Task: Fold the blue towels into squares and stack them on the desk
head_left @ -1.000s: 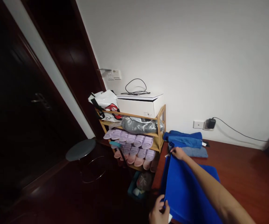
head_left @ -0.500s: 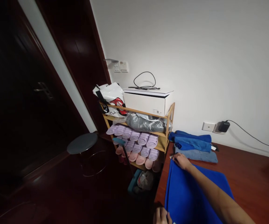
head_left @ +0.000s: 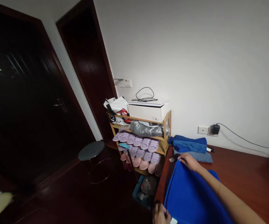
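Observation:
A bright blue folded cloth [head_left: 190,193] lies over the dark red wooden table at the lower right. My right hand [head_left: 188,161] pinches its far left corner, and that edge is slightly raised off the tabletop. At the near left corner, low in the view, my left hand [head_left: 160,214] has its fingers closed on the same edge. A white tag [head_left: 173,221] sticks out beside the left fingers. Just beyond my right hand lie several rolled or folded blue cloths [head_left: 190,146], one with a white label. The cloth's near part runs out of view.
Left of the table [head_left: 241,168] stands a wooden shoe rack [head_left: 168,124] with lilac and pink slippers, a white box [head_left: 145,112] and a bag [head_left: 119,109]. A round stool [head_left: 91,150] and a teal dustpan [head_left: 137,189] are on the floor. A black plug [head_left: 215,129] sits in the wall.
The view has tilted up and turned a little left. My right hand has lifted the cloth's far corner slightly, drawing it away from the table's left edge. My left hand keeps hold of the near corner.

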Demonstrator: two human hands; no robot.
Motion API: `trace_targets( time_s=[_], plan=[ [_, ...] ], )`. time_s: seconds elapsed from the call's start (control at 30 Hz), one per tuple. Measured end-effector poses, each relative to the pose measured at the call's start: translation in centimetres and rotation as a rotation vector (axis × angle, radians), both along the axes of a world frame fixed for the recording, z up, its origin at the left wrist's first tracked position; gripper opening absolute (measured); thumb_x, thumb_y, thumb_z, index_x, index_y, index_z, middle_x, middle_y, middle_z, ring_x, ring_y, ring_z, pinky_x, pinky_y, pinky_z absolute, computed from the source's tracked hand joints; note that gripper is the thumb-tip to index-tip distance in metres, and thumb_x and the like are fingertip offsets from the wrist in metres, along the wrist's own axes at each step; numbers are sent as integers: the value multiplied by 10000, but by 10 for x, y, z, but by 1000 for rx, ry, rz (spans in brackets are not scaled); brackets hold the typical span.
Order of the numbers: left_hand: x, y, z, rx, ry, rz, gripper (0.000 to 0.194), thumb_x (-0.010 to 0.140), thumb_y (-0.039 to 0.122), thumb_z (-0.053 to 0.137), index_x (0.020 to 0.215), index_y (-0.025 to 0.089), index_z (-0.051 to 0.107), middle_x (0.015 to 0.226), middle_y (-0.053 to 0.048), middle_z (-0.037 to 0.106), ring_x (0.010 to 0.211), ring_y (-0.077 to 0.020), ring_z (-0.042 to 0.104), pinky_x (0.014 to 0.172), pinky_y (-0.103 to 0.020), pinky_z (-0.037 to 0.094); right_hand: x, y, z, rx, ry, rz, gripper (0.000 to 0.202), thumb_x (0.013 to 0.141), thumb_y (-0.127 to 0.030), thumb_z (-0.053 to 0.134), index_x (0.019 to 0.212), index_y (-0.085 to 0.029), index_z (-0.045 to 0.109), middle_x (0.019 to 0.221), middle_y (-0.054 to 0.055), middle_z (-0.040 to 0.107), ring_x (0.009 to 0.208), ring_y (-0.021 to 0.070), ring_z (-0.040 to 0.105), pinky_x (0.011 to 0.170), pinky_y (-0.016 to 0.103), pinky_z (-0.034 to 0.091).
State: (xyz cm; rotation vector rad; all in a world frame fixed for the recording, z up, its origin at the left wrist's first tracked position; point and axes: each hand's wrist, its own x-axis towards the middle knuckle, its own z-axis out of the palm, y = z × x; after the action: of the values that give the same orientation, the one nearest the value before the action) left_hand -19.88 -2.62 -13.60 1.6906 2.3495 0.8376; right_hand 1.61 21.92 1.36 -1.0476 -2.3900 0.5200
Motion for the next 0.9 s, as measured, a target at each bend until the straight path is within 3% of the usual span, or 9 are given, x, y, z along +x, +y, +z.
trace_targets(
  time_s=[0.13, 0.27, 0.33, 0.43, 0.53, 0.63, 0.77, 0.9],
  plan=[
    [2, -3, 43, 34, -157, -68, 187, 789, 87, 579, 690, 246, 559, 746, -31, 691, 776, -221, 718, 732, -289, 509, 61, -39, 46, -27, 79, -24, 406, 954, -570, 552, 987, -233, 774, 1046, 112, 786, 1018, 278, 701, 968, 421, 522],
    [2, 7, 103, 170, -341, -167, 136, 784, 191, 605, 678, 253, 548, 671, -6, 687, 690, -202, 710, 701, -294, 538, 120, -78, 89, -34, 150, -112, 466, 916, -652, 573, 971, -237, 776, 1034, 96, 787, 963, 260, 705, 910, 393, 533],
    [1, 16, 143, 237, -484, -272, 90, 786, 287, 626, 716, 247, 584, 719, -16, 722, 715, -206, 733, 719, -311, 575, 149, -97, 113, -49, 214, -183, 498, 903, -680, 572, 984, -231, 771, 999, 85, 790, 901, 249, 707, 853, 381, 542],
    [2, 28, 213, 321, -639, -466, 213, 768, 433, 684, 742, 232, 619, 801, -34, 752, 771, -216, 752, 754, -339, 615, 188, -128, 149, -75, 357, -286, 533, 849, -714, 630, 985, -219, 773, 972, 77, 793, 872, 244, 699, 823, 375, 539],
    [9, 35, 283, 350, -641, -611, 262, 760, 458, 745, 779, 209, 664, 833, -39, 764, 784, -210, 748, 772, -343, 623, 219, -162, 183, -53, 474, -329, 554, 803, -730, 684, 962, -208, 778, 1013, 86, 792, 939, 252, 694, 866, 379, 532],
    [21, 38, 339, 410, -573, -723, 232, 797, 420, 758, 820, 198, 694, 869, -45, 773, 828, -205, 744, 812, -341, 616, 240, -193, 207, -31, 557, -366, 592, 762, -758, 711, 939, -196, 770, 984, 85, 784, 929, 244, 689, 858, 372, 536],
    [38, 46, 382, 395, -543, -826, 248, 813, 427, 773, 819, 192, 691, 931, -66, 787, 864, -209, 747, 827, -340, 610, 258, -227, 223, -4, 641, -443, 627, 723, -787, 726, 927, -194, 755, 933, 80, 766, 891, 234, 674, 821, 365, 543],
    [53, 61, 395, 346, -606, -885, 305, 764, 468, 815, 837, 191, 708, 913, -75, 788, 872, -221, 745, 836, -352, 598, 269, -250, 221, 22, 696, -480, 594, 736, -769, 734, 905, -200, 740, 875, 58, 738, 847, 211, 650, 812, 350, 535]
  ],
)
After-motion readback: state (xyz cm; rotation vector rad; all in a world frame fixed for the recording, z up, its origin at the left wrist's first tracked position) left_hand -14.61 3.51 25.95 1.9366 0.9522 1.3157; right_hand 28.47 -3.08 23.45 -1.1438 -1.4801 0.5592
